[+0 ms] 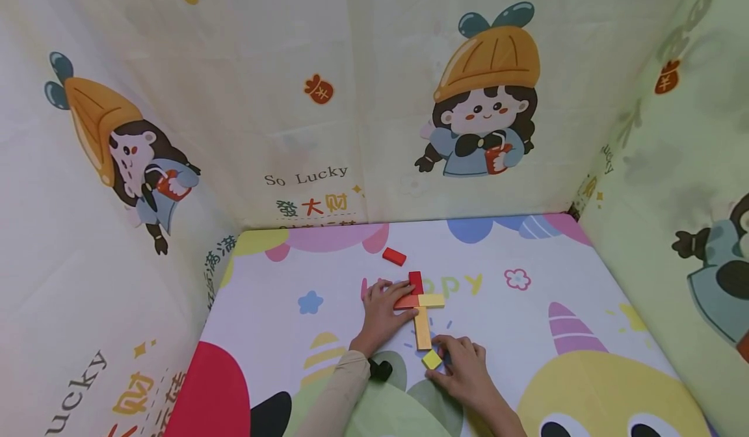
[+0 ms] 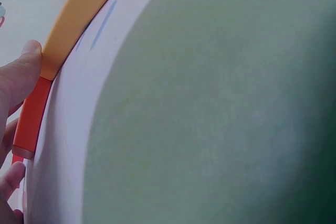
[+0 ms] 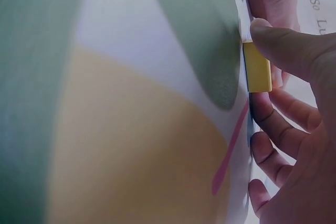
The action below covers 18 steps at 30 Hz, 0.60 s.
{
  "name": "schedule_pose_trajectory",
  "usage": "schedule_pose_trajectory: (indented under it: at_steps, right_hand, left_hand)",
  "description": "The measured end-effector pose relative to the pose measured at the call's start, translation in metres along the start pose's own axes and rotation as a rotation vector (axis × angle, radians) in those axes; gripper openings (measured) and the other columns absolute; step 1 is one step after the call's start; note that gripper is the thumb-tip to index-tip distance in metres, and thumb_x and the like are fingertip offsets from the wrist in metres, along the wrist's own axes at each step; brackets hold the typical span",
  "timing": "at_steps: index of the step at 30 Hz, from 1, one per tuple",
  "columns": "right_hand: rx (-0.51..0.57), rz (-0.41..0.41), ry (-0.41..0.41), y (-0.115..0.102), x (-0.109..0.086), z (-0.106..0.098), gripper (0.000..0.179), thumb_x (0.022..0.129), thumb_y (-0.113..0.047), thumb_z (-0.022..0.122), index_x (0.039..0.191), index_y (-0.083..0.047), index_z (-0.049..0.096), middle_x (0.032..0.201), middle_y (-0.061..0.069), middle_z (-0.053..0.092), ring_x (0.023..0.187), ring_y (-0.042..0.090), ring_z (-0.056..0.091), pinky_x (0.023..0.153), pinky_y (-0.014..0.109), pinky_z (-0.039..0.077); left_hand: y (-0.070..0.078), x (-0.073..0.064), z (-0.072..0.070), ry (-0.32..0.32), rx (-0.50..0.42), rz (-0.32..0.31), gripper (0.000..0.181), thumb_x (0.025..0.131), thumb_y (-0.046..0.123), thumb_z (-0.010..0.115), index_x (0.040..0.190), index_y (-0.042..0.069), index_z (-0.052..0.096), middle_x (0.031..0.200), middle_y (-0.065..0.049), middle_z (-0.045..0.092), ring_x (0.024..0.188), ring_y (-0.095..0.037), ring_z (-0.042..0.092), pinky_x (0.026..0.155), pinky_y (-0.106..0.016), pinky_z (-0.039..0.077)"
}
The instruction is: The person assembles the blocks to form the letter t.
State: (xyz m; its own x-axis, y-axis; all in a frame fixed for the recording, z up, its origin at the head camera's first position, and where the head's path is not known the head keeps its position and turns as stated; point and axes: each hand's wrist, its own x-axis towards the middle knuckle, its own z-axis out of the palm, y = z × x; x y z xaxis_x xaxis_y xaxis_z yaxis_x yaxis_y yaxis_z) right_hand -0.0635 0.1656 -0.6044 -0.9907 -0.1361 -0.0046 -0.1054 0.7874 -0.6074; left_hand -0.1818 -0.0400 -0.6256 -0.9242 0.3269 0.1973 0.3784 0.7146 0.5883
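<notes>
My left hand [image 1: 383, 312] has its thumb and fingers on either side of an orange-red block [image 1: 406, 302]. Its thumb lies where that block meets an orange-yellow block [image 2: 81, 22]; its index finger touches a red block [image 1: 415, 282] standing out at the far side. A pale yellow block [image 1: 432, 301] continues the row rightward. The long orange-yellow block [image 1: 422, 330] extends from the row toward me. At its near end, my right hand [image 1: 468, 369] pinches a small yellow block [image 3: 258, 67] between thumb and index finger. The cube-like block sits turned at an angle on the mat.
Another red block [image 1: 394, 256] lies alone beyond the arrangement. The printed mat [image 1: 351, 255] covers the tabletop and has cartoon shapes. Cloth walls [image 1: 380, 131] with printed figures rise at the back and both sides.
</notes>
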Motion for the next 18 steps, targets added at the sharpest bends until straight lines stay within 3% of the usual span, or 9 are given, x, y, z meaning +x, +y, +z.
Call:
schedule_pose_trajectory:
  at_steps: [18]
  right_hand:
    - [0.009, -0.014, 0.009, 0.0044, 0.0018, 0.0025, 0.059, 0.074, -0.033, 0.095, 0.123, -0.022, 0.065, 0.091, -0.022, 0.052, 0.094, 0.005, 0.041, 0.094, 0.044, 0.027]
  left_hand:
    - [-0.0003, 0.0005, 0.0008, 0.007, 0.006, 0.006, 0.061, 0.093, 0.050, 0.074, 0.148, 0.030, 0.059, 0.155, 0.007, 0.057, 0.141, -0.028, 0.041, 0.117, -0.067, 0.019]
